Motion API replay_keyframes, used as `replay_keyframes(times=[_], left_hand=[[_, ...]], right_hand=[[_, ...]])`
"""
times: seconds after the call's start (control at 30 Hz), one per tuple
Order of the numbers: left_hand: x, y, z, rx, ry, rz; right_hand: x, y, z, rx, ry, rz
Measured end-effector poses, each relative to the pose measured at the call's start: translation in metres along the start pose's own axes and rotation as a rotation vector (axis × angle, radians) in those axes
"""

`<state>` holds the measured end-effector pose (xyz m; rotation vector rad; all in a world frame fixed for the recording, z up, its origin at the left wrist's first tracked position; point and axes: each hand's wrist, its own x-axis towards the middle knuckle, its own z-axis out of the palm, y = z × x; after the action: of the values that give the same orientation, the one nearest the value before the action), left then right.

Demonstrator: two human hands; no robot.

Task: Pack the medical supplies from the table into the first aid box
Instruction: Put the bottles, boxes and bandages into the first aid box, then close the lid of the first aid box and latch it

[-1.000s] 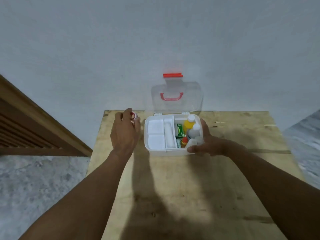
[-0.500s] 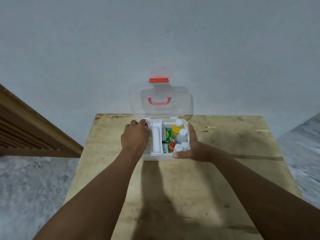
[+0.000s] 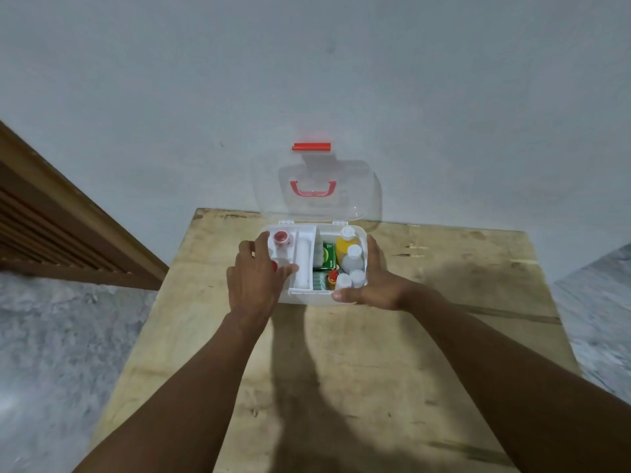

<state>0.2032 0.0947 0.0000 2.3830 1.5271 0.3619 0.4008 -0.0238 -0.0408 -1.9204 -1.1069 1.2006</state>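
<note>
On the left side of the first aid box, my left hand lies spread over the front left compartment and hides it. The fingers are loose and apart, clamped on nothing that I can see. A red speck shows at the edge of my palm, and I cannot tell what it is. Just beside my forefinger, the red-capped jar stands in the back left compartment. My thumb reaches right to the long middle slot, where a white roll lies lengthwise.

Right of that, the deep section is crowded. It holds a green carton, a yellow bottle at the back and a cloudy white bottle in front of it. Two small white-capped bottles stand at the front, with a small orange-capped thing wedged beside them. My right hand grips the box's front right corner, thumb along the front wall, fingers up the right wall.

The clear lid stands open behind the box, before the pale wall, with its red latch at the top. The box sits at the far edge of a scuffed plywood table, and my arms' shadows fall across the wood. A slatted wooden panel runs along the left, and grey speckled floor shows on both sides.
</note>
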Motion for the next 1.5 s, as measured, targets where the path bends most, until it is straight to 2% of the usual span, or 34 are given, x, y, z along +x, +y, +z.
replay_keyframes(times=[0.17, 0.33, 0.47, 0.57, 0.67, 0.8, 0.9, 0.93, 1.0, 1.03, 1.1, 1.17, 1.2, 1.27, 1.33, 1.4, 1.5], left_hand=[[-0.002, 0.001, 0.002, 0.001, 0.012, -0.002], [-0.005, -0.014, 0.003, -0.165, 0.036, 0.066], [-0.016, -0.026, 0.000, -0.315, -0.128, 0.101], [-0.017, -0.029, -0.004, -0.420, -0.204, 0.052], [-0.009, -0.033, -0.003, -0.599, -0.236, 0.120], [0.000, -0.036, -0.002, -0.682, -0.238, 0.233], [0.009, -0.043, -0.004, -0.723, -0.275, 0.259], [0.012, -0.046, -0.004, -0.729, -0.289, 0.254], [0.017, -0.050, -0.001, -0.756, -0.305, 0.236], [0.019, -0.052, 0.000, -0.768, -0.311, 0.239], [0.022, -0.054, 0.003, -0.777, -0.314, 0.259], [0.024, -0.056, 0.004, -0.782, -0.316, 0.271], [0.025, -0.056, 0.005, -0.786, -0.316, 0.273], [0.025, -0.056, 0.006, -0.795, -0.315, 0.271], [0.024, -0.054, 0.006, -0.814, -0.327, 0.266], [0.023, -0.054, 0.007, -0.829, -0.340, 0.259], [0.024, -0.057, 0.008, -0.843, -0.345, 0.240]], right_hand=[[0.001, 0.000, -0.002, 0.005, -0.037, -0.077], [0.002, 0.002, -0.001, -0.002, -0.039, -0.040], [0.002, 0.002, -0.001, 0.007, -0.019, -0.019], [0.001, 0.001, 0.000, 0.002, -0.006, -0.007], [0.001, 0.000, 0.002, -0.016, 0.049, -0.024], [0.006, 0.001, 0.006, -0.035, 0.121, 0.040], [-0.002, -0.024, 0.005, -0.067, 0.123, -0.005], [-0.008, -0.034, 0.000, -0.077, 0.086, 0.017], [-0.017, -0.050, -0.012, -0.072, 0.072, 0.187], [-0.021, -0.061, -0.019, -0.085, 0.152, 0.286], [-0.023, -0.083, -0.028, -0.211, 0.506, 0.331], [-0.021, -0.112, -0.033, -0.361, 0.865, 0.205], [-0.016, -0.129, -0.035, -0.424, 0.970, 0.117], [-0.004, -0.162, -0.036, -0.551, 1.005, -0.045], [0.015, -0.187, -0.034, -0.671, 0.911, -0.115], [0.035, -0.198, -0.031, -0.802, 0.826, -0.060], [0.050, -0.199, -0.029, -0.964, 0.854, 0.040]])
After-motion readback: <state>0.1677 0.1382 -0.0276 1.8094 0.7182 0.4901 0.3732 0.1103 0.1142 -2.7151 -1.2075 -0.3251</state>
